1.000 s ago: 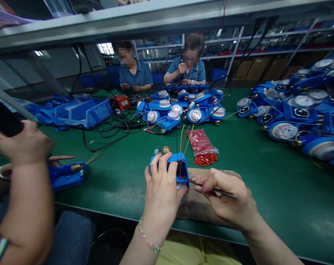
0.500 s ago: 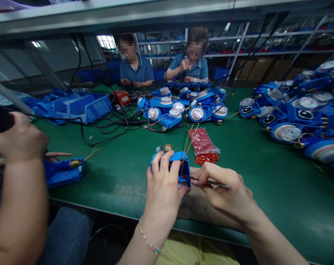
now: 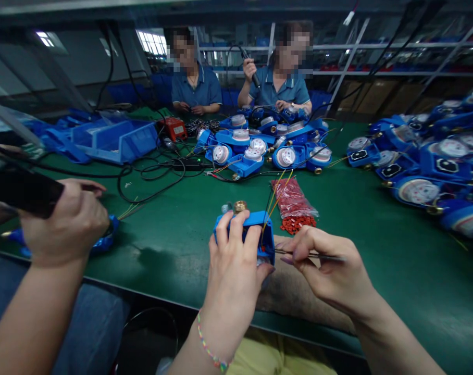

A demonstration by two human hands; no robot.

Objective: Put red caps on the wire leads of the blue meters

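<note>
My left hand [image 3: 234, 265] is closed around a blue water meter [image 3: 254, 217], its fingers over the top and its thumb at the lower right. A brass threaded end [image 3: 240, 206] sticks up behind my fingers. Thin yellow and dark wires [image 3: 276, 198] rise out of the meter's open blue housing, and a small red piece [image 3: 263, 248] shows inside. Pinched in my right hand [image 3: 332, 263] are slim metal tweezers [image 3: 322, 255], their tips at the housing's right edge. Where exactly the tips touch, I cannot tell.
A clear bag of small red parts [image 3: 293, 200] lies beyond my hands, with loose red pieces [image 3: 298, 224] at its mouth. Several water meters [image 3: 416, 187] are heaped right. A brown mat [image 3: 299, 299] lies below. At left, a co-worker's hand [image 3: 70, 219] grips a black tool [image 3: 25, 187].
My hands keep their grip, with the tweezers still at the housing. The co-worker's hand at left has moved right with the black tool, over their meter. A person opposite now lifts a dark handheld tool.
</note>
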